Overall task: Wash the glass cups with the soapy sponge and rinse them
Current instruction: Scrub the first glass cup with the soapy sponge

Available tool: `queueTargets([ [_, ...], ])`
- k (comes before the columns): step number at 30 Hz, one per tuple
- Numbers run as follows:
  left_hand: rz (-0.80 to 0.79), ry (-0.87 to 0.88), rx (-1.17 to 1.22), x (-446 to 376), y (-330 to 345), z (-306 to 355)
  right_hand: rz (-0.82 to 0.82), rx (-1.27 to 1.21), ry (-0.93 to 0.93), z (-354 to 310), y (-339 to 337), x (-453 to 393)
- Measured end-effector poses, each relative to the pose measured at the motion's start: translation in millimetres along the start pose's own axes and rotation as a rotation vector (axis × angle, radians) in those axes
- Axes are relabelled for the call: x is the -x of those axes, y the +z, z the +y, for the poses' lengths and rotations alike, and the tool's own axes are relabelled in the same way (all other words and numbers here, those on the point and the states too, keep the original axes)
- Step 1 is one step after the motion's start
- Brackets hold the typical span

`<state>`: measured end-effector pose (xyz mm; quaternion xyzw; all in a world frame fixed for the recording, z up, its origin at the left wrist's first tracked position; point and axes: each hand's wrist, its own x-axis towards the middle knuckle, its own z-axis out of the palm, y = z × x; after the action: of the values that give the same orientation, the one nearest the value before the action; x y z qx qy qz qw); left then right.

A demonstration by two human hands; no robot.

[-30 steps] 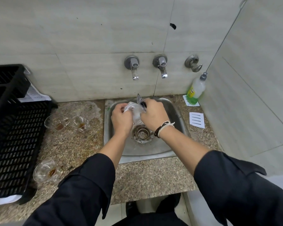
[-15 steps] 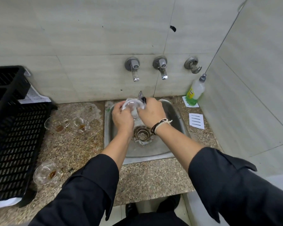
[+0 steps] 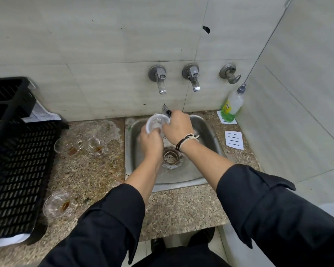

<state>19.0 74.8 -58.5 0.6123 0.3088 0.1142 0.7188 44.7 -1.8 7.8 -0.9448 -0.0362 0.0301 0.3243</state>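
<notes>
The left hand (image 3: 151, 140) grips a glass cup (image 3: 156, 123) from below, tilted above the far end of the sink (image 3: 206, 132). The right hand (image 3: 178, 126) clutches a dark sponge (image 3: 167, 110) against its rim. Three dirty cups (image 3: 96, 144) wait on the left counter (image 3: 85, 170).

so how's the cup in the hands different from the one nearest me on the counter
The held cup is up over the sink, gripped by the left hand, with the right hand working a scrubber at it; the near cup rests untouched on the counter. The held cup looks whitish, probably with suds; the near cup has brown dregs. Both are clear glass.
</notes>
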Motion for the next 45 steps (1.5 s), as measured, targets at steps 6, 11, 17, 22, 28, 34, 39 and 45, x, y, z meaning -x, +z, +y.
queueTargets([
  [6,-0.172,0.157,-0.265,-25,-14,16,-0.028,0.206,-0.214,4,-7,-9],
  [11,0.101,-0.092,0.060,-27,-8,22,-0.012,0.063,-0.185,5,8,7],
  [17,0.066,-0.017,0.117,-22,-7,19,0.015,-0.038,-0.152,4,7,5],
  [22,0.143,-0.192,0.402,-20,-5,18,-0.045,-0.023,-0.173,-2,13,2],
  [28,0.094,-0.240,0.598,-19,-14,19,-0.315,-0.895,0.244,6,10,6],
  [34,0.089,-0.196,0.484,-12,-13,13,-0.238,-1.217,0.408,4,22,12],
  [39,-0.014,0.091,0.189,-16,-12,4,-0.126,-1.078,0.501,9,21,4],
  [45,0.002,0.122,0.095,-21,-14,-8,-0.105,-0.491,0.277,7,14,4],
])
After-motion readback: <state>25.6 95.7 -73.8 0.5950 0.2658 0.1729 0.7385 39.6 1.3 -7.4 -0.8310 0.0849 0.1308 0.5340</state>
